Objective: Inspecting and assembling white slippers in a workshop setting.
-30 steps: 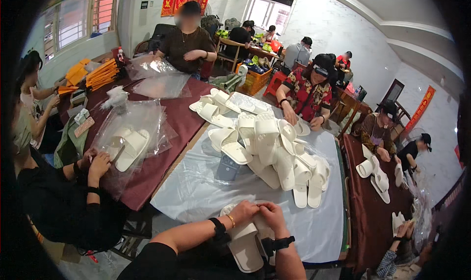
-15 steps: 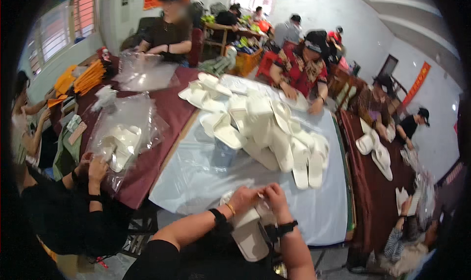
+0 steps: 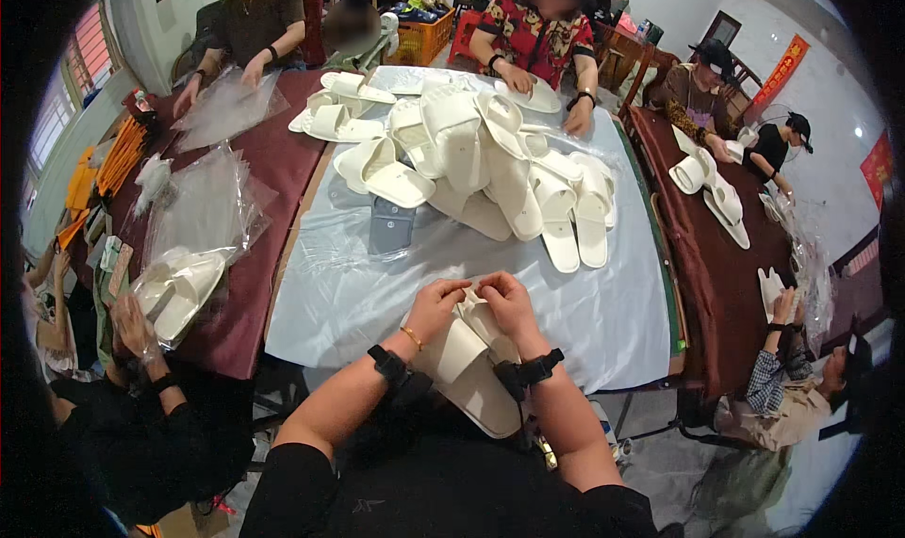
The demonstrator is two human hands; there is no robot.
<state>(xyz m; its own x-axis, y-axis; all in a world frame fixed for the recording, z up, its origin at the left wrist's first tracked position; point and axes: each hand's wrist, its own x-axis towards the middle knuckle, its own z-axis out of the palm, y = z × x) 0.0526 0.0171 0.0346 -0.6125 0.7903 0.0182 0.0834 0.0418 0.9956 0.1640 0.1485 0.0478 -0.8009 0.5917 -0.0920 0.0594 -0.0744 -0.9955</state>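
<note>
A pair of cream slide slippers (image 3: 451, 348) lies at the near edge of the cloth-covered table, partly over my lap, soles pointing toward me. My left hand (image 3: 437, 310) is closed in a pinch at their far end. Close beside it, my right hand (image 3: 507, 302) pinches too, its fingertips almost meeting the left ones. Whatever the fingertips hold is too small to make out. Both wrists wear black bands, and a gold-coloured bracelet circles the left one. Beyond my hands is a heaped pile of cream slippers (image 3: 462, 152).
A grey-blue slipper sole (image 3: 391, 225) lies left of the pile on the pale table cover (image 3: 320, 302). At left, a co-worker's hands touch bagged slippers (image 3: 184, 288) near clear plastic bags (image 3: 207, 203). Across the table another person handles a slipper (image 3: 537, 95). More slippers (image 3: 721, 199) lie on the right table.
The view has tilted and shifted, so the table sits higher. My hands stay pinched at the slippers' far end, with a small gap between them now. The co-worker's bagged slippers have turned at left.
</note>
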